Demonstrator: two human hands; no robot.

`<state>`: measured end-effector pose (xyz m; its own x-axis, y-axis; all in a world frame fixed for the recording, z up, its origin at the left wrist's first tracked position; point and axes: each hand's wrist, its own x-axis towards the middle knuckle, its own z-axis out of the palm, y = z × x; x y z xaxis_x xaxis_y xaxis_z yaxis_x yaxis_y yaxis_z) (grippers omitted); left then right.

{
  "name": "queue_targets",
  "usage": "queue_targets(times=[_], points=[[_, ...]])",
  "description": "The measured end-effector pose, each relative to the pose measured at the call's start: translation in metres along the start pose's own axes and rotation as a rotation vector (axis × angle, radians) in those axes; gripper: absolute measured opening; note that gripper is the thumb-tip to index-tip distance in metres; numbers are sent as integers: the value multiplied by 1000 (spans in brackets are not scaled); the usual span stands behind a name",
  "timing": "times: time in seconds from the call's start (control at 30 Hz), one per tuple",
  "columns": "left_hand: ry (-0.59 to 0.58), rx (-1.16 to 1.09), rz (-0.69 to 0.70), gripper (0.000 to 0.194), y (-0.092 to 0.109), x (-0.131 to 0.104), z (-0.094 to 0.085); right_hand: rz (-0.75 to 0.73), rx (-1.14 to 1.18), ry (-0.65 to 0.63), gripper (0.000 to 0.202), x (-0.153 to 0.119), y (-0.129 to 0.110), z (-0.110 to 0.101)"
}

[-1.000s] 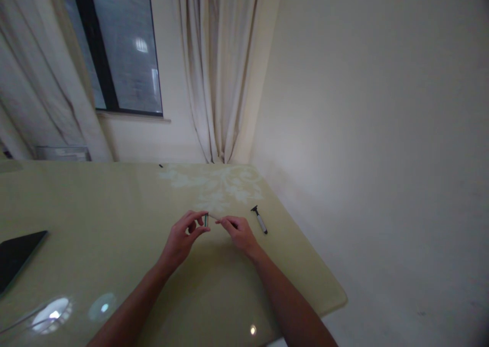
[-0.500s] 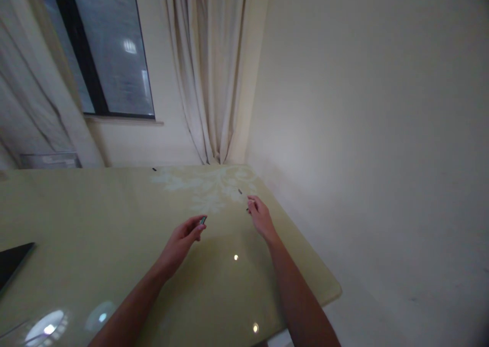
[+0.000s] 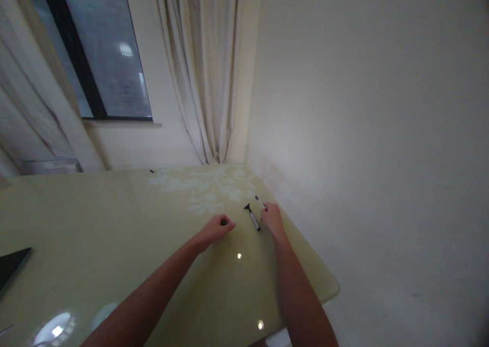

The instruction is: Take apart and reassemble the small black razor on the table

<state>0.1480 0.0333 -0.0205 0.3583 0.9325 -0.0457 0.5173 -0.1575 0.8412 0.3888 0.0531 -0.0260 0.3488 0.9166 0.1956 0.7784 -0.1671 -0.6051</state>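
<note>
My right hand [image 3: 272, 218] is closed around the near end of a slim white toothbrush [image 3: 261, 202], its dark head pointing away to the upper left. Just left of that hand, a razor [image 3: 254, 220] with a black head and a grey and black handle lies on the table. My left hand [image 3: 217, 229] is left of the razor, thumb and fingers pinched together. Something small and dark shows between these fingers, too hidden to name.
The glossy yellow-green table [image 3: 114, 224] meets a bare wall on the right. A small dark object [image 3: 152, 171] lies at its back edge. A black flat panel [image 3: 13, 268] sits at far left. Curtains [image 3: 202, 72] and a window stand behind.
My right hand has moved right and nearer, off the razor and onto the toothbrush; the razor now shows in full. My left hand has moved right, and its small object is now mostly hidden.
</note>
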Motion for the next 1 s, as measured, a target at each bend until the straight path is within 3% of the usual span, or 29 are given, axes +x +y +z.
queue_targets(times=[0.1, 0.3, 0.47, 0.8, 0.9, 1.0], points=[[0, 125, 30, 10, 13, 30, 19, 58, -96, 3, 30, -5, -2, -5], [24, 328, 99, 29, 15, 64, 38, 118, -206, -3, 26, -10, -4, -8], [69, 390, 121, 49, 5, 62, 30, 140, -231, -20, 28, -12, -4, -8], [105, 416, 109, 28, 2, 58, 28, 155, -235, -41, 28, -13, -6, -9], [100, 413, 119, 25, 3, 57, 27, 97, -254, 16, 27, -14, -10, -8], [88, 432, 113, 35, 3, 59, 23, 22, -240, 88, 28, -16, -15, -5]])
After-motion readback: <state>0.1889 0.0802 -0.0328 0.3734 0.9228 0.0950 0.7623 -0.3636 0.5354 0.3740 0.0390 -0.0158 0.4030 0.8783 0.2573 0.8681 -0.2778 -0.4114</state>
